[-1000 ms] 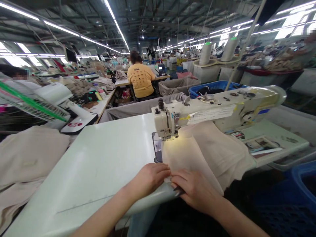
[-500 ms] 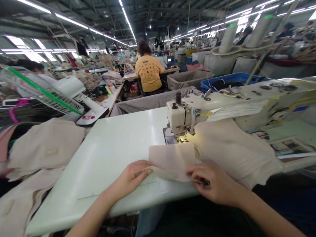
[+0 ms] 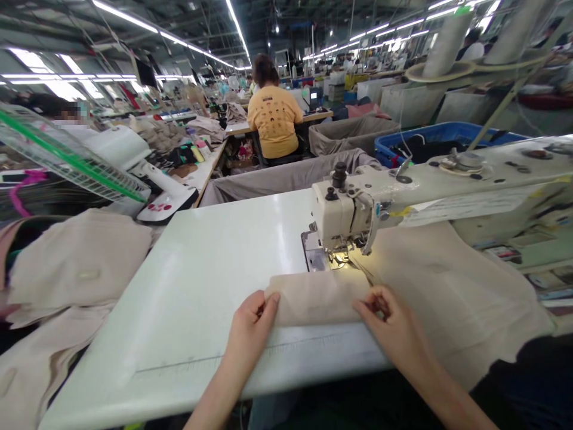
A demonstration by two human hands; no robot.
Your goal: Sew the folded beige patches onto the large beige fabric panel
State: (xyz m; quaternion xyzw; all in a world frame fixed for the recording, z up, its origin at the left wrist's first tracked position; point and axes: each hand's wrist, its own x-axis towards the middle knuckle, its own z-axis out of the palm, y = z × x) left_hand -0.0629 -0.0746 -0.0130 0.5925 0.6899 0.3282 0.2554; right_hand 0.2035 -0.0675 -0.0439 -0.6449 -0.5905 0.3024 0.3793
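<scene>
A beige fabric piece (image 3: 316, 295) lies folded on the white sewing table (image 3: 215, 286), just in front of the sewing machine (image 3: 353, 209). My left hand (image 3: 250, 325) pinches the left end of the fold, fingers closed on the cloth. My right hand (image 3: 394, 328) grips the right end, with a small dark tool partly hidden in its fingers. A larger part of the beige fabric (image 3: 452, 286) spreads to the right under the machine arm. The needle area is lit by a small lamp.
A stack of beige cloth pieces (image 3: 76, 263) lies at the left. A white fan (image 3: 125, 167) stands behind it. A person in a yellow shirt (image 3: 274, 119) sits at a station ahead. Grey fabric bins (image 3: 277, 179) and a blue crate (image 3: 430, 140) stand behind the table.
The flat fabric flap has been folded over toward the machine into a narrow band. Both hands moved apart to its ends. The view shifted so the machine sits further right.
</scene>
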